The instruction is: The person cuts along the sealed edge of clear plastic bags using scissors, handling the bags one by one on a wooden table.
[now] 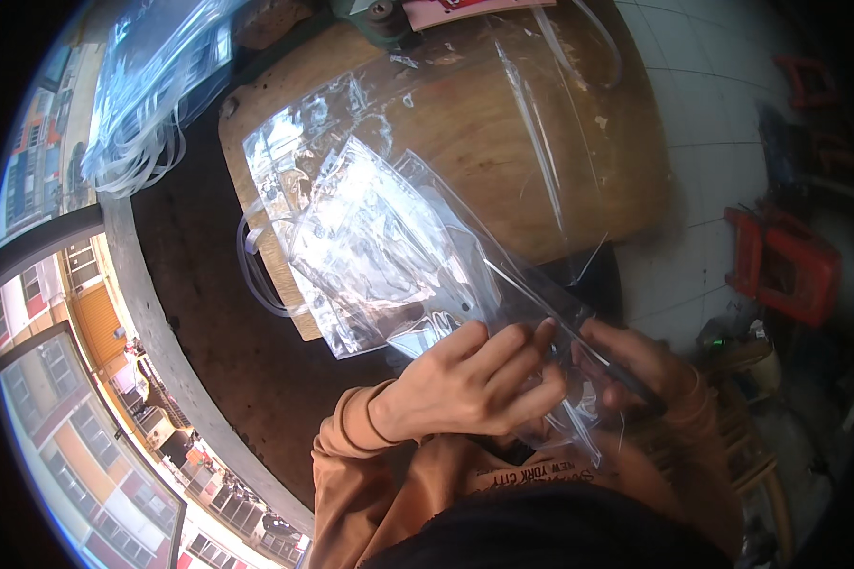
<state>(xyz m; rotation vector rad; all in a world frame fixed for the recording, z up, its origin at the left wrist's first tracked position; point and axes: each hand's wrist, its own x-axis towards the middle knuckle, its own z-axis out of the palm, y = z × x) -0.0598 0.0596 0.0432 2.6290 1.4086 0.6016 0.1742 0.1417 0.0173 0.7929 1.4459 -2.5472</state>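
A crinkled bundle of clear plastic bags (380,237) with tube-like handles lies slanted over the near left edge of the wooden table and reaches toward my chest. My left hand (479,379) is closed on the bag end, fingers curled over the film. Close beside it, my right hand (640,365) is wrapped round a slim dark tool (626,373), whose kind I cannot make out. The plastic passes between both hands, and a loose end (579,427) hangs below them. Shadow and plastic hide part of the right fingers.
More clear film lies on the wooden table (455,142), below a green metal machine part (380,19). A stack of clear bags (161,85) with handles sits at the far left, by a window ledge (142,284). Red plastic stools (788,261) stand on the tiled floor to the right.
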